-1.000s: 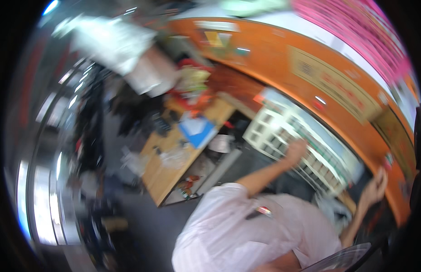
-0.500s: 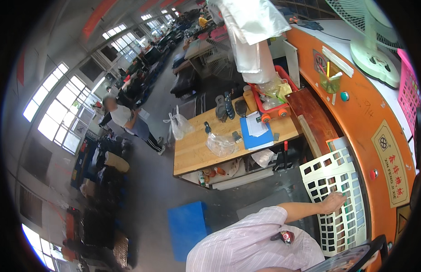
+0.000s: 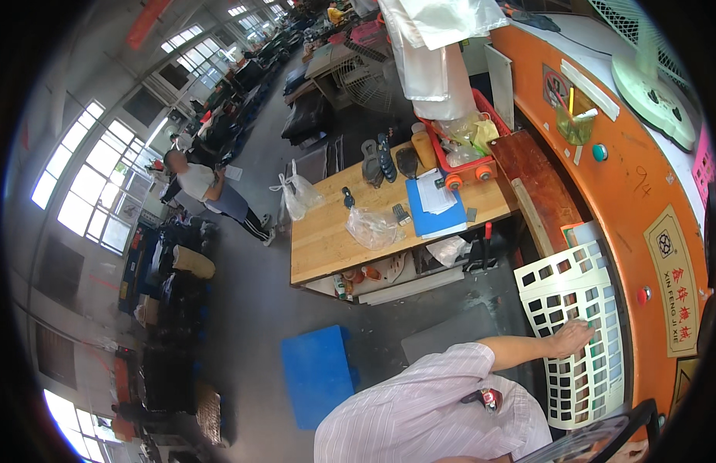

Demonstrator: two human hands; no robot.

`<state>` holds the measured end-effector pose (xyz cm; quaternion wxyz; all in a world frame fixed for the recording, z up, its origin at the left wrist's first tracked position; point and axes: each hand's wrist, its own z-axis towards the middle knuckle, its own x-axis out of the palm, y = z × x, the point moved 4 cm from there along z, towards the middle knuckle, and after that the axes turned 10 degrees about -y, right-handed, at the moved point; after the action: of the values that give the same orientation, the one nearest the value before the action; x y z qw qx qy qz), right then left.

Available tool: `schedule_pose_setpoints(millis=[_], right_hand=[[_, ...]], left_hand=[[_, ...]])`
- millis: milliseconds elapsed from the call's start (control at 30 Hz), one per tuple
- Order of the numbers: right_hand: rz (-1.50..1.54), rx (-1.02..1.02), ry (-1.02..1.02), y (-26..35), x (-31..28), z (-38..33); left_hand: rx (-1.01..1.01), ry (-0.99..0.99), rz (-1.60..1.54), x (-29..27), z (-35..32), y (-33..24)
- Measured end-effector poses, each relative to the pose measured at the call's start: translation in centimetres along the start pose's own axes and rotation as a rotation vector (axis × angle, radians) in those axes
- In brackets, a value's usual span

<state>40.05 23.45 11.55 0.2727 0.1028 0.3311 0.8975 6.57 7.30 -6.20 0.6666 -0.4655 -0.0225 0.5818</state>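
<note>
My left hand (image 3: 572, 339) reaches in from the striped sleeve and rests over the middle of a cream grid panel (image 3: 555, 272) with rows of square openings. Its fingers are curled down and closed. A bit of green shows at the fingertips, but what they hold, if anything, is hidden. Green and bluish sheet-like patches show through and beside the openings. Of my right hand (image 3: 634, 452), only a sliver of skin appears at the lower right edge, under the dark rim of a pair of glasses (image 3: 597, 434); its fingers are hidden.
An orange machine front (image 3: 605, 181) with buttons curves along the right, a fan (image 3: 653, 100) above it. Beyond the panel stands a wooden table (image 3: 319, 251) with a blue folder (image 3: 431, 220) and a red basket (image 3: 493, 123). A blue board (image 3: 318, 378) lies on the floor; another person (image 3: 200, 185) stands far left.
The whole view has shifted slightly, so the table and panel sit a little higher in the picture. My left hand stays closed over about the same part of the panel.
</note>
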Motion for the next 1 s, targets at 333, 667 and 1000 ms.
schedule_pose_setpoints(millis=[333, 667, 1000], right_hand=[[-0.174, -0.163, 0.181, 1.4, 4.2, -1.8], [0.068, 0.341, 0.699, 2.8, 4.8, -11.9], [-0.141, -0.063, 0.702, 2.3, 8.9, -17.6]], left_hand=[[0.072, 0.36, 0.361, 3.0, -0.1, 3.9], [0.093, 0.059, 0.073, 1.4, 5.8, -3.5], [0.026, 0.143, 0.01, 3.0, 6.5, -4.0]])
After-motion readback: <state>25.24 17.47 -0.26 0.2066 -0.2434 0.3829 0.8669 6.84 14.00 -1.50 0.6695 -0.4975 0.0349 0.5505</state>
